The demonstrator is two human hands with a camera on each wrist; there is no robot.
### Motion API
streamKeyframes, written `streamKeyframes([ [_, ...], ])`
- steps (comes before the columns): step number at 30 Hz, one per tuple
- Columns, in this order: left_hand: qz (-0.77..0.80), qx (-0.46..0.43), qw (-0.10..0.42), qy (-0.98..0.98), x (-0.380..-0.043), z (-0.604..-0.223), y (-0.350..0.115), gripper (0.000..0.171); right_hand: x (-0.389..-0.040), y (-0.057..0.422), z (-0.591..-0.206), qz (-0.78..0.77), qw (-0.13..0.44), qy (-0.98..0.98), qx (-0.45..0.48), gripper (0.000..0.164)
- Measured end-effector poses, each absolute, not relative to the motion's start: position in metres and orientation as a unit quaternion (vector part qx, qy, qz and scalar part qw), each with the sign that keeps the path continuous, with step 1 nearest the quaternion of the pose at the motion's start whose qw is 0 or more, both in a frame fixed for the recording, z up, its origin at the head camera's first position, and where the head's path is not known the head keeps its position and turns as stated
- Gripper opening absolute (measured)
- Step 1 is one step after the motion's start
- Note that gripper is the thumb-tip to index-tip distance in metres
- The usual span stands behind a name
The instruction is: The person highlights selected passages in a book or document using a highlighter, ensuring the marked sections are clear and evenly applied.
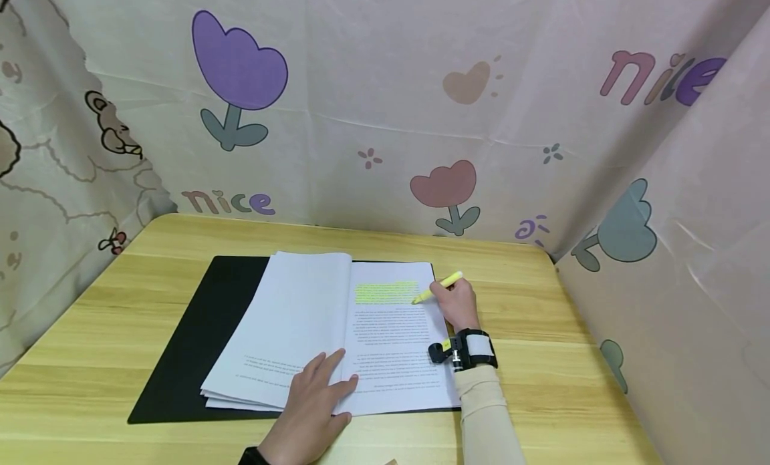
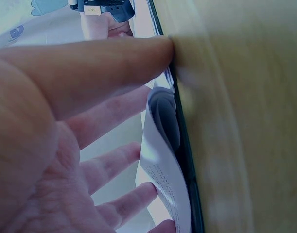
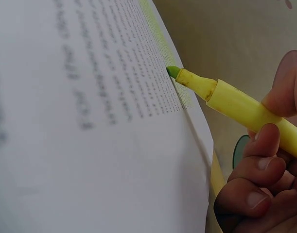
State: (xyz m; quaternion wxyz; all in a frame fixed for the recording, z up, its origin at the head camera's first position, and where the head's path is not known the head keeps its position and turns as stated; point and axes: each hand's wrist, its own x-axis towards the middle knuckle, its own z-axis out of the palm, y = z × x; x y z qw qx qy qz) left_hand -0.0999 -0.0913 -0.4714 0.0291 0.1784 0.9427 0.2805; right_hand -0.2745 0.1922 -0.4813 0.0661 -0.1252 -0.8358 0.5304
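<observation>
A stack of printed pages (image 1: pixel 391 371) lies spread like an open book on a black folder (image 1: pixel 174 371). Its right page carries a block of lines marked in yellow (image 1: pixel 385 293) near the far end. My right hand (image 1: pixel 460 304) pinches a yellow highlighter (image 1: pixel 448 279) between thumb and fingers. In the right wrist view the green-yellow tip of the highlighter (image 3: pixel 235 102) is right at the marked lines by the page edge. My left hand (image 1: pixel 313 405) rests with spread fingers on the near part of the pages, across the fold. In the left wrist view its fingertips touch the curved paper (image 2: pixel 163 160).
The folder lies on a light wooden table (image 1: pixel 78 358). A printed curtain (image 1: pixel 361 64) with flowers and letters hangs behind the table and along both sides. A black wrist camera (image 1: pixel 463 351) on my right wrist hangs over the page's right edge.
</observation>
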Motion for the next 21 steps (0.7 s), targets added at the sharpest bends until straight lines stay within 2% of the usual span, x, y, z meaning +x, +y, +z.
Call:
streamKeyframes([
  [21,0.288,0.169,0.047,0.941,-0.0999,-0.4679,-0.0900,0.044,-0.2738,0.1947,-0.4802,0.527,0.071,-0.837,-0.132,0.024],
])
